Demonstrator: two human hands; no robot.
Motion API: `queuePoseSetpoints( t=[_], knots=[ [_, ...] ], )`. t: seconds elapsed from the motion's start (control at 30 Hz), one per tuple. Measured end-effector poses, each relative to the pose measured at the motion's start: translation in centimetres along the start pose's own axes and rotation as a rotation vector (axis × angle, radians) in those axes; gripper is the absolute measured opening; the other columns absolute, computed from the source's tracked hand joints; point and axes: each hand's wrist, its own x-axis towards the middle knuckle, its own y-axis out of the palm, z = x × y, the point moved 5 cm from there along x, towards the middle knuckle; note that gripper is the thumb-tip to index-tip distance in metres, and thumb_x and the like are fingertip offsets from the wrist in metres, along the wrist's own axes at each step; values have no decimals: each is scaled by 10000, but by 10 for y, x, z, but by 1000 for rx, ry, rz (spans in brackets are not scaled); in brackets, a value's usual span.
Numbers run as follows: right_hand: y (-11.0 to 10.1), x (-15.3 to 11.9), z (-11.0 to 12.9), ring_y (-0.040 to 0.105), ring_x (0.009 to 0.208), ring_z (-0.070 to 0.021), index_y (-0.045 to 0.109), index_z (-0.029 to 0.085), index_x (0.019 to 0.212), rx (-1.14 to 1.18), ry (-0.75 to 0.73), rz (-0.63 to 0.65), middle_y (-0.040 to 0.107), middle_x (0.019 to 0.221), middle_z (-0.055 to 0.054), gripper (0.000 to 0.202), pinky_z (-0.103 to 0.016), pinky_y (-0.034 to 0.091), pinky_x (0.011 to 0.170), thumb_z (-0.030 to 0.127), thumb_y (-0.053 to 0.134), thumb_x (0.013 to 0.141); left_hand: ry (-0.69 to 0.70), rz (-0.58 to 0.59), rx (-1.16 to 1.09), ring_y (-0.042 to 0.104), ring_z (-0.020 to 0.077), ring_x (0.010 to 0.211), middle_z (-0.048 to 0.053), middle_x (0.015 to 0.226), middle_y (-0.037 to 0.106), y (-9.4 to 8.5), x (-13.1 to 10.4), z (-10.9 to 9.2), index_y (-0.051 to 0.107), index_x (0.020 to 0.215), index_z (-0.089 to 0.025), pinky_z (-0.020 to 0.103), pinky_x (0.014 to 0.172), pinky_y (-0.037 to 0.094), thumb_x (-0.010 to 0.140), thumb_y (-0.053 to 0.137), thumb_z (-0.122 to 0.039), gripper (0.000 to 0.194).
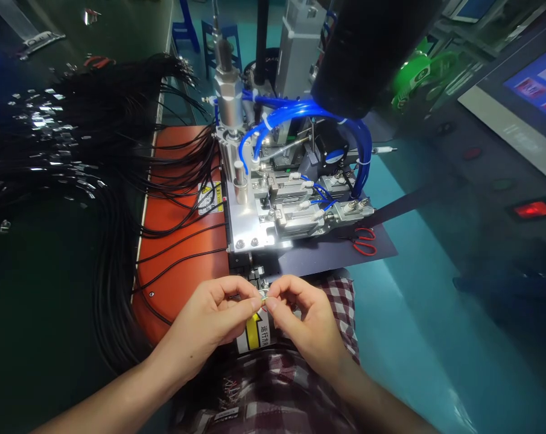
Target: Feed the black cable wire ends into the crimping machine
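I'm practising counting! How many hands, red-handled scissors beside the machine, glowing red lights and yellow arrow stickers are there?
Hands, left hand and right hand: 2
Red-handled scissors: 1
Glowing red light: 1
Yellow arrow sticker: 1
Total: 5

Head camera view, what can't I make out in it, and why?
All in the head view:
- Wires: too small, and partly hidden by the pinching left hand and right hand, so how they join is unclear.
- Screen: blurred and cut off by the right edge; its text is unreadable.
- Black cylinder: cut off by the top edge.
- Cables: the shiny ends at left are blurred.
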Motion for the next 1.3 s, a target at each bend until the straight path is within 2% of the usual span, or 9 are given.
queuePoseSetpoints(
  t=[0.73, 0.97, 1.3],
  knots=[
    [2, -2, -6, 432, 521, -95, 561, 161, 703, 34, 31, -33, 506, 603, 28, 102, -220, 371, 486, 232, 579, 774, 21, -28, 19, 232, 45, 421, -92, 460, 323, 0, 1, 0, 572, 737, -157, 205, 412, 128, 801, 620, -365, 223],
    [1, 0, -9, 453, 528, -97, 565, 156, 712, 87, 72, -11, 528, 617, 22, 114, -222, 384, 495, 245, 604, 772, 17, -31, 11, 237, 43, 408, -93, 450, 328, -1, 2, 2, 568, 736, -153, 201, 406, 129, 799, 622, -356, 219],
    [4, -2, -11, 459, 559, -109, 530, 174, 744, 43, 19, 32, 504, 621, 30, 119, -231, 394, 531, 244, 551, 837, 22, -60, -14, 256, 37, 408, -86, 464, 363, 0, 1, -3, 578, 713, -145, 188, 397, 140, 770, 645, -320, 195]
  ],
)
